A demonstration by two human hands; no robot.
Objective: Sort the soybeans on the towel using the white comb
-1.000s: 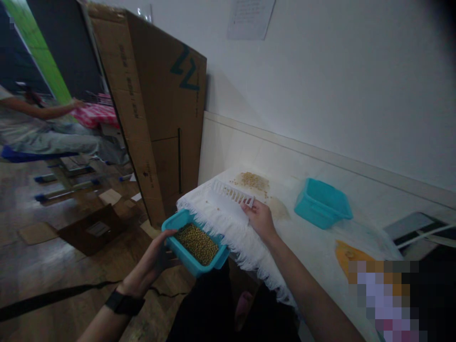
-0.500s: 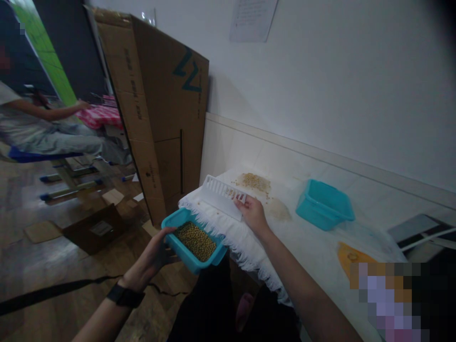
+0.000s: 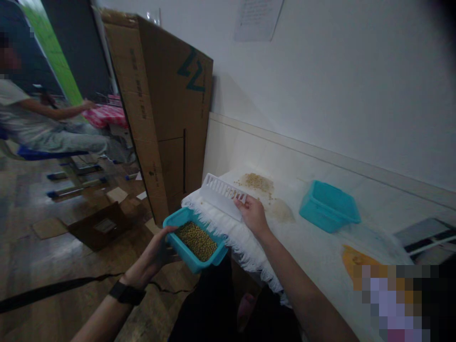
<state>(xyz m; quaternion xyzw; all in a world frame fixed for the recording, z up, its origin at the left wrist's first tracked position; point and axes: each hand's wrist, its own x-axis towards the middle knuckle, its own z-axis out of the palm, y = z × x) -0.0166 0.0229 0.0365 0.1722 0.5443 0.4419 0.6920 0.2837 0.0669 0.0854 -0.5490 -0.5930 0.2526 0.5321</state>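
Note:
My left hand (image 3: 162,247) grips the left end of a turquoise plastic bin (image 3: 194,264), its thumb over the rim. Inside lies a layer of small greenish-brown beans (image 3: 197,241). The bin is held just off the front edge of the white table. My right hand (image 3: 252,213) is closed on the right end of a white slotted plastic piece (image 3: 221,202), which stands tilted on a white fringed cloth (image 3: 245,247). Behind it a pile of pale yellow beans (image 3: 257,182) lies on the table, and a whitish heap of fine grains (image 3: 281,210) sits nearer my right hand.
A second turquoise bin (image 3: 329,209) stands at the right of the table, near an orange item (image 3: 359,260) and clear plastic. A tall cardboard box (image 3: 171,109) rises at the table's left end. Further left, a person (image 3: 46,118) sits at another table.
The whole view has shifted slightly, so the surroundings sit a little further right. Both hands keep their hold, with the bin and the slotted piece in nearly the same places.

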